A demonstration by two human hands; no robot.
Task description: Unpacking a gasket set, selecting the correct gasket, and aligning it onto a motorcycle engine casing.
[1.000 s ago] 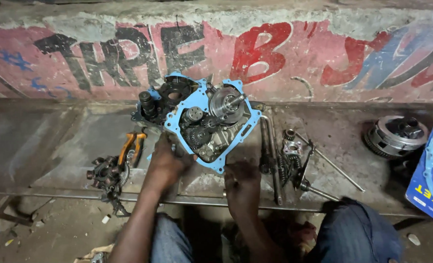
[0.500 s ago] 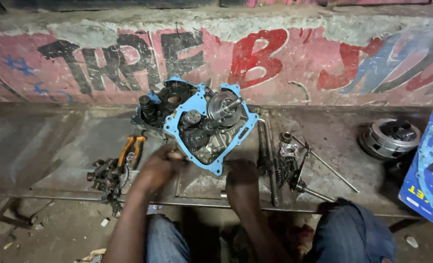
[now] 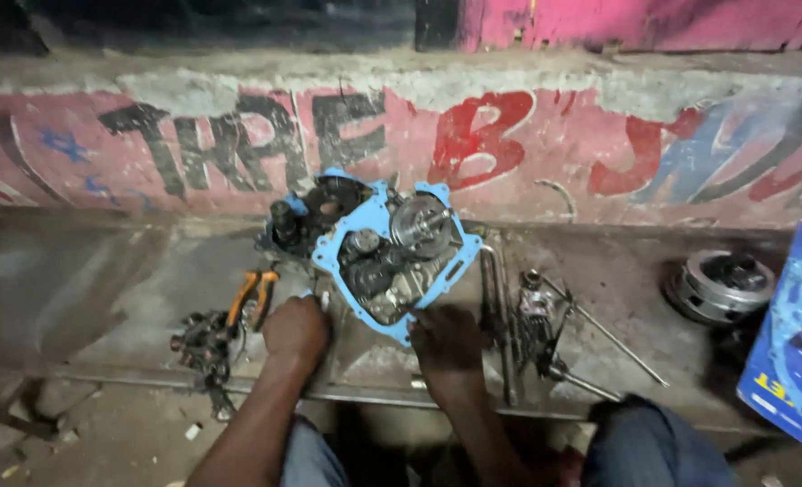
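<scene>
Both hands — left hand and right hand — grip the near edge of the open engine case with its blue gasket on the concrete ledge — best kept level, pressure even.

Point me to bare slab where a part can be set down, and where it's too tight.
Free: the bare slab left of the orange-handled pliers, and the strip between the long rods and the round drum part. Crowded: around the engine case, where left hand and right hand sit, and the tool cluster beside them.
</scene>
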